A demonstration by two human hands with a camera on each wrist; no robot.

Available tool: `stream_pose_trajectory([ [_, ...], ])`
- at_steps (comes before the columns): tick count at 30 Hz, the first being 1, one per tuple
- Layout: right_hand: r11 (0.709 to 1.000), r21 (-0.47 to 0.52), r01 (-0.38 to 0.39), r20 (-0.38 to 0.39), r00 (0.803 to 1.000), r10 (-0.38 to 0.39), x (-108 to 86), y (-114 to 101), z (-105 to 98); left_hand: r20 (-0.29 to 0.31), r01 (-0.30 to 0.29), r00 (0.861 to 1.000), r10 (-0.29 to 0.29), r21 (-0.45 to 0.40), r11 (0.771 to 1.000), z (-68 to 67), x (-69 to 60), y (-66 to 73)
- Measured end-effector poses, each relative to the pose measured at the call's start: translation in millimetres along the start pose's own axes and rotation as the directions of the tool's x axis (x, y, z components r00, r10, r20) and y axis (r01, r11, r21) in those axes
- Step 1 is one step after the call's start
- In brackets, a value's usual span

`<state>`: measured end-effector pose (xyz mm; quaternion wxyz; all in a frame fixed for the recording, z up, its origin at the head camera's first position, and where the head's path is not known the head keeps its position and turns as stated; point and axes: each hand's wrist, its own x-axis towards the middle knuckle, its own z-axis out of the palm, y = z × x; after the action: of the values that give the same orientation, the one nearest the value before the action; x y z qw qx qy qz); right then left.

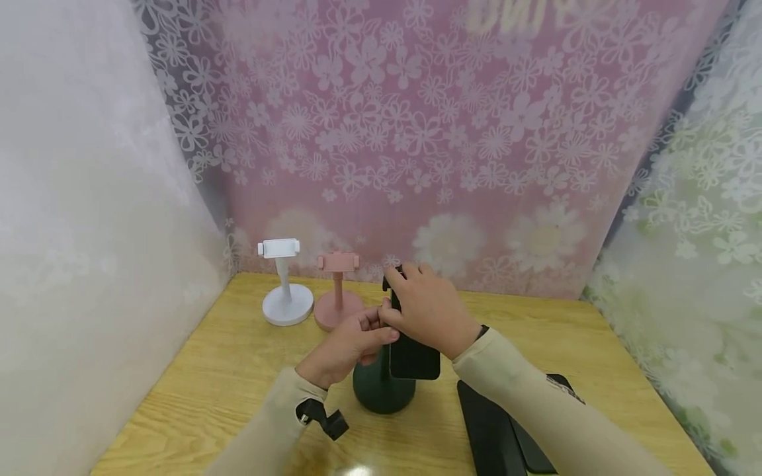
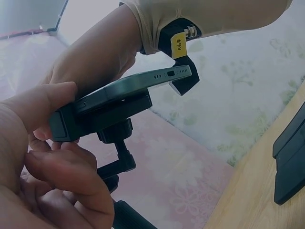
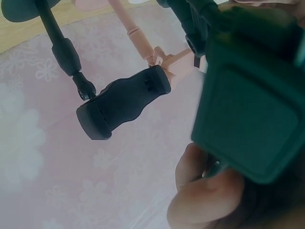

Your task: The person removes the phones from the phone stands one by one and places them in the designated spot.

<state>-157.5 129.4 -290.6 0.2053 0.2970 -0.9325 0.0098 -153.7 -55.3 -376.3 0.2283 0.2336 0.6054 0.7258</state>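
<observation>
A black-screened smartphone (image 1: 417, 360) sits tilted against the clamp of a dark green phone stand, whose round base (image 1: 383, 395) rests on the table. My left hand (image 1: 354, 340) pinches the clamp's side; in the left wrist view its thumb lies on the end of the clamp (image 2: 66, 121), with fingers curled below. My right hand (image 1: 431, 307) grips the phone's upper part, fingers over the far edge and thumb near the clamp. Seen from the right wrist, the green clamp end (image 3: 248, 119) looms close and hides much of that hand.
A white phone stand (image 1: 287, 304) and a pink phone stand (image 1: 336, 307) stand at the back left. Behind my hands is a black phone stand (image 3: 126, 102). Flat dark slabs (image 1: 491, 423) lie at the front right, partly under my right sleeve. Flowered curtains enclose the table.
</observation>
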Motion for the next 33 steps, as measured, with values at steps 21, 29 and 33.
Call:
stream_pose_trajectory([
  [21, 0.994, 0.090, -0.054, 0.067, 0.997, 0.048, -2.5, 2, -7, 0.090, -0.053, 0.994, 0.060, -0.075, 0.996, -6.7, -0.8, -3.0],
  [29, 0.993, 0.112, -0.038, 0.014, 0.999, 0.037, -7.2, 3, -9, 0.106, -0.044, 0.993, 0.050, -0.059, 0.997, -6.7, 0.7, -4.3],
  [33, 0.992, 0.129, -0.014, -0.007, 1.000, 0.015, -8.1, 3, -7, 0.103, -0.053, 0.993, 0.060, -0.073, 0.996, -7.1, 0.4, -5.5],
])
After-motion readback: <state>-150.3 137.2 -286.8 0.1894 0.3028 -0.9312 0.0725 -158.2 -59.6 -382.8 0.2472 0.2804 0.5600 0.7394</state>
